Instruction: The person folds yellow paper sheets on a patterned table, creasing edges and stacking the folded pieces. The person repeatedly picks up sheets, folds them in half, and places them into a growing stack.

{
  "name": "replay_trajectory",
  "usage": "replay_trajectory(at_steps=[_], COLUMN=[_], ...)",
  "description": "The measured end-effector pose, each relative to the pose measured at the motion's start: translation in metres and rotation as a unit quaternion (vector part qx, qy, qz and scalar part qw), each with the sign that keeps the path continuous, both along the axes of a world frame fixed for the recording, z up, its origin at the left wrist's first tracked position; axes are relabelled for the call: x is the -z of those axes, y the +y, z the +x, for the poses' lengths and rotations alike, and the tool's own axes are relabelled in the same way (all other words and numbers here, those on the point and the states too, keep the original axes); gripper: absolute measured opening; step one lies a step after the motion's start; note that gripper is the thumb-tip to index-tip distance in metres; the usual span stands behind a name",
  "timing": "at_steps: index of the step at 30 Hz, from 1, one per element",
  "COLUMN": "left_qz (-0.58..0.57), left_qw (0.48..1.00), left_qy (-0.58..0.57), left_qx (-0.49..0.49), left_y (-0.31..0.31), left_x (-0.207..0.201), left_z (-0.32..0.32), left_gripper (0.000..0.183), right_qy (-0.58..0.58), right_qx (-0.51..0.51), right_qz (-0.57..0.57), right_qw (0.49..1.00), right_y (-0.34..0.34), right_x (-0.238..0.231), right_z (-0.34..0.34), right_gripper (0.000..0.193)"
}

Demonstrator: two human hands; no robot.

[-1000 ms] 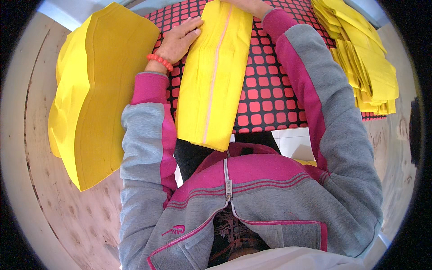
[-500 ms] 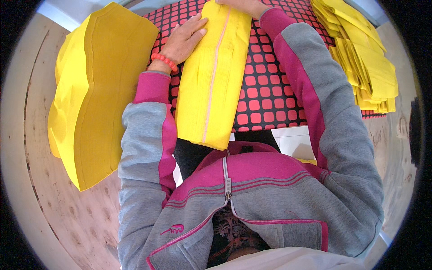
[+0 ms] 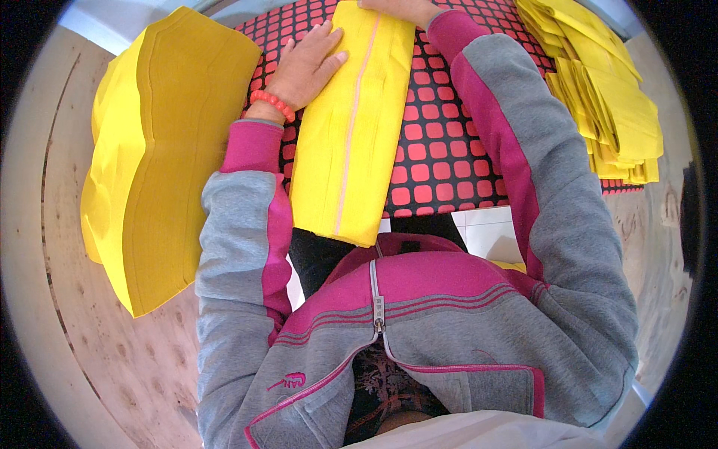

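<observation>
A long folded piece of yellow fabric (image 3: 351, 142) with a pale pink line down its middle lies lengthwise before me, its near end reaching past the table's front edge. My left hand (image 3: 305, 69), a red bead bracelet at its wrist, rests flat with fingers spread, the fingertips on the fabric's left edge. At the far end of the fabric, my right hand (image 3: 400, 7) is cut off by the top of the picture. Its fingers lie over the fabric's far part, and their shape is mostly hidden.
A large yellow sheet of fabric (image 3: 176, 157) hangs over the table's left side. Several folded yellow pieces (image 3: 613, 112) are stacked on the right. The table cover (image 3: 434, 150) has red squares on black. Pale wooden boards (image 3: 90, 299) show at the left.
The folded yellow fabric has flattened and narrowed slightly along its right edge. Both hands have stayed almost in place, with the left fingers shifting very little.
</observation>
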State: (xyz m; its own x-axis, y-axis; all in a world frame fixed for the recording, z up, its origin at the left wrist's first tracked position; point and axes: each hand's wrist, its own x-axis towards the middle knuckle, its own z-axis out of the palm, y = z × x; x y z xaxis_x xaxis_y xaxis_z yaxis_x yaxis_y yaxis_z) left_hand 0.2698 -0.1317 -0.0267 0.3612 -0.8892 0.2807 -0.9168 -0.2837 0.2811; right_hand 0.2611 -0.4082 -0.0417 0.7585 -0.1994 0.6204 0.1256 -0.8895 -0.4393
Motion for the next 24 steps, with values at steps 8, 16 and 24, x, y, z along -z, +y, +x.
replay_trajectory(at_steps=[8, 16, 24], left_qz=[0.067, 0.05, 0.088], left_qw=[0.989, 0.995, 0.992], left_qy=[-0.132, -0.081, -0.083], left_qx=[-0.014, 0.028, 0.041], left_y=[-0.002, -0.003, -0.004], left_x=[-0.008, -0.013, -0.017], left_z=[-0.012, -0.016, -0.022], left_gripper=[0.057, 0.053, 0.068], right_qy=[-0.006, -0.005, 0.111], right_qx=[0.001, -0.213, -0.281], right_qz=[-0.009, -0.018, -0.129], right_qw=[1.0, 0.977, 0.944], right_y=[0.001, 0.041, 0.064], right_x=[-0.01, -0.034, -0.017], right_z=[-0.01, -0.036, -0.058], right_gripper=[0.025, 0.043, 0.055])
